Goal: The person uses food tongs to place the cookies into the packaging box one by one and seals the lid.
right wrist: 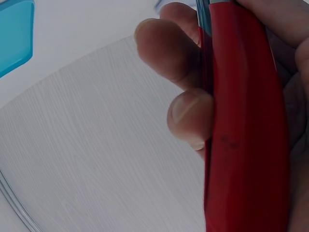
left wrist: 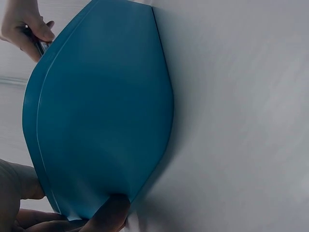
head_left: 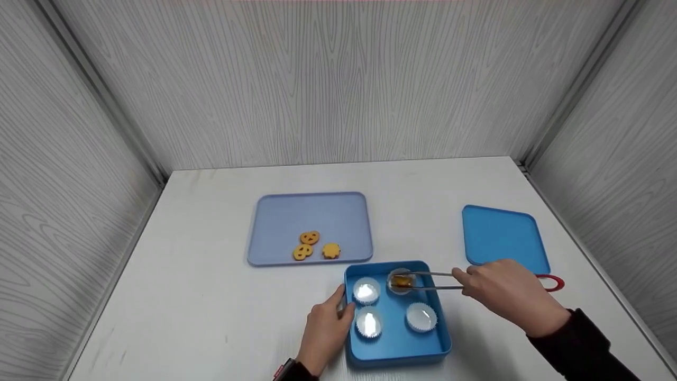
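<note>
My left hand holds the left side of a blue box, its thumb at the rim. In the left wrist view, its fingers lie against the box's outer wall. My right hand grips metal tongs with red handles. The tong tips are around a small orange-brown piece in the far right baking cup; whether they still pinch it is unclear. Other pale fluted baking cups stand in the box: one far left, one near left and one near right.
Behind the box lies a pale blue-grey tray with two pretzel-shaped cookies and a yellow scalloped cookie. A flat blue lid or tray lies at the right, beyond my right hand. Grey wood-grain panels wall the white table's back and sides.
</note>
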{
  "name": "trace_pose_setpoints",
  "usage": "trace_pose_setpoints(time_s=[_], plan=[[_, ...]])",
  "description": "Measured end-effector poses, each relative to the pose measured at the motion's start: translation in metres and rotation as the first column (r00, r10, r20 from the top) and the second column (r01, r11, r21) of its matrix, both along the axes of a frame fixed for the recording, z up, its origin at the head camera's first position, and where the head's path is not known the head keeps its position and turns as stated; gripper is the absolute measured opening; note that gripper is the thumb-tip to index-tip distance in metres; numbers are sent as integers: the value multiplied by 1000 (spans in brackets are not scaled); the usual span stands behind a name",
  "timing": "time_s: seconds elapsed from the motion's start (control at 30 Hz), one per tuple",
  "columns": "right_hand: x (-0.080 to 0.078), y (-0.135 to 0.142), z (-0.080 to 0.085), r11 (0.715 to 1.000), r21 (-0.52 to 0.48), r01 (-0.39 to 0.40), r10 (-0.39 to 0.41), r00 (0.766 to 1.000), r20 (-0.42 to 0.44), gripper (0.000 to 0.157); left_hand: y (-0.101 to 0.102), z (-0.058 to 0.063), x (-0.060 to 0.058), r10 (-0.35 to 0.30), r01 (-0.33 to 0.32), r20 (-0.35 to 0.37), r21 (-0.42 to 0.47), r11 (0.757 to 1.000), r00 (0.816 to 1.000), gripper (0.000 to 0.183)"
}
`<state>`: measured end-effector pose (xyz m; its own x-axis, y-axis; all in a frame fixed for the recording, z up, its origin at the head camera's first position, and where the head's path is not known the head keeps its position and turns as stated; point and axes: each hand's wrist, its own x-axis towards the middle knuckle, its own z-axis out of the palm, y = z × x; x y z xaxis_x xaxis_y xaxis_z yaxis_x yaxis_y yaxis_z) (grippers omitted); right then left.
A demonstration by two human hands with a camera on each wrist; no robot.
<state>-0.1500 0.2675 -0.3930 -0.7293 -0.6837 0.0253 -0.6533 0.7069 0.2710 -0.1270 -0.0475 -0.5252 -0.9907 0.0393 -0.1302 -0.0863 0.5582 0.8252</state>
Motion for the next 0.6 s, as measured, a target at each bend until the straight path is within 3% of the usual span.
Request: trace_pose_setpoints(time_s=[0.33,0.6], plan=[[3,7,9,1000,-5,-11,11,1000,-23,34,-1,0,2,0,-1,-66,-19,1000,998,52],[3,10,6,998,-44,-38,37,999,-36,31,-1,0,2,-8,8,-46,-9,1000,999,52]])
